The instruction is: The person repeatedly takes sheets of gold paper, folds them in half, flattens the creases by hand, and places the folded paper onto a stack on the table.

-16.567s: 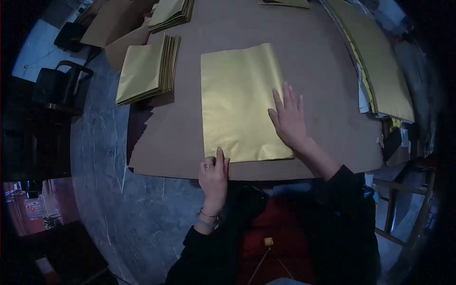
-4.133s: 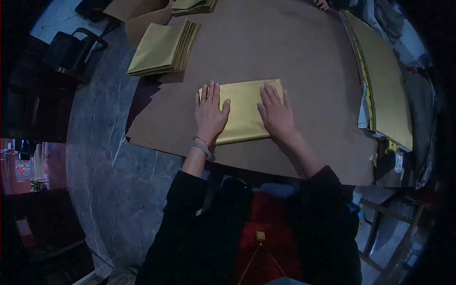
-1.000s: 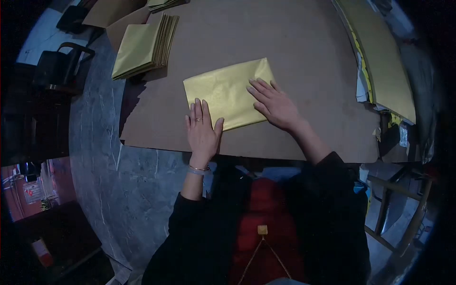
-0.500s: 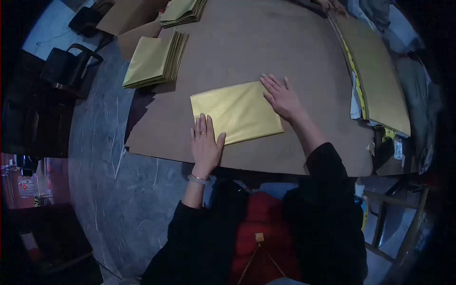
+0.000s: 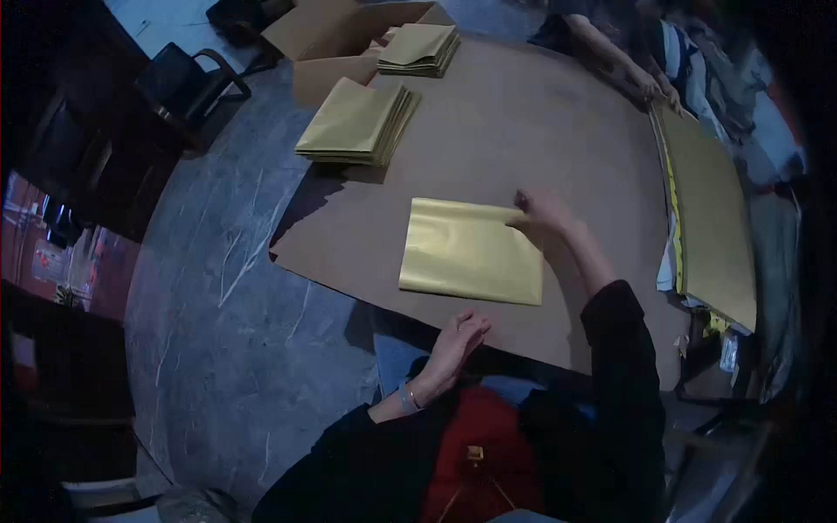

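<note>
A folded gold sheet (image 5: 471, 257) lies flat near the front of the brown table covering. At its upper right corner is my right hand (image 5: 547, 214), a little blurred, with thumb and forefinger apart and the thumb over the sheet's edge. My left hand (image 5: 458, 342) is off the sheet, below its lower edge by the table's front rim. Its fingers are bent and pressed together, with nothing visible in them. Two stacks of folded gold sheets, a near one (image 5: 353, 122) and a far one (image 5: 418, 48), rest toward the table's back left.
An open cardboard box (image 5: 336, 74) stands beyond the stacks. Along the right edge of the table (image 5: 523, 113) lies a large gold pile (image 5: 706, 209). Another person's hands (image 5: 658, 91) touch its far end. A black chair (image 5: 179, 83) is at the left.
My left hand has come off the sheet toward the table's front edge. My right hand has moved from lying flat to a bent pose at the corner. The view has turned, showing more of the other person's arms.
</note>
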A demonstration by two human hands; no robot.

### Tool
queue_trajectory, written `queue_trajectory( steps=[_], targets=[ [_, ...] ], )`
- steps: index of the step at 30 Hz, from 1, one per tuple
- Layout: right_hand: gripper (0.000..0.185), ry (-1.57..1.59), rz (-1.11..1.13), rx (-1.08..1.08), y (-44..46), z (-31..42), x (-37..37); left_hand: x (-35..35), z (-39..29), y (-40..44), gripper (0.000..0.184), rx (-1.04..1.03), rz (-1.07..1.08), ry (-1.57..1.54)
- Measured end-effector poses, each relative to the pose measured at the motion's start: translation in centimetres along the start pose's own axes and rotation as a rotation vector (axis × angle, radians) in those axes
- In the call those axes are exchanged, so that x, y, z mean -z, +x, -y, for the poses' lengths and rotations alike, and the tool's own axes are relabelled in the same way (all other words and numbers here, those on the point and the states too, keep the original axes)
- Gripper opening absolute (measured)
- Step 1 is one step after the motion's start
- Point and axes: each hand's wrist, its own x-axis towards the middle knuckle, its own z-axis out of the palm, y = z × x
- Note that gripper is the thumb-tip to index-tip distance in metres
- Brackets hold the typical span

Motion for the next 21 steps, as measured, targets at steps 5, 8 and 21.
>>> queue_trajectory(
  steps=[5, 8, 21],
  targets=[
    [0.049, 0.092, 0.146, -0.114, -3.3, -0.6, 0.1, -0.7, 0.1, 1.8, 0.043, 0.127, 0.05, -0.067],
    [0.045, 0.404, 0.12, -0.18, -6.6, -1.2, -1.5, -1.3, 0.8, 1.5, 0.058, -0.141, 0.035, 0.077],
    [0.03, 1.187, -0.316, -0.455, -15.4, 1.7, -9.1, 6.1, -22.4, 6.8, 0.037, -0.758, -0.12, 0.377]
  ],
)
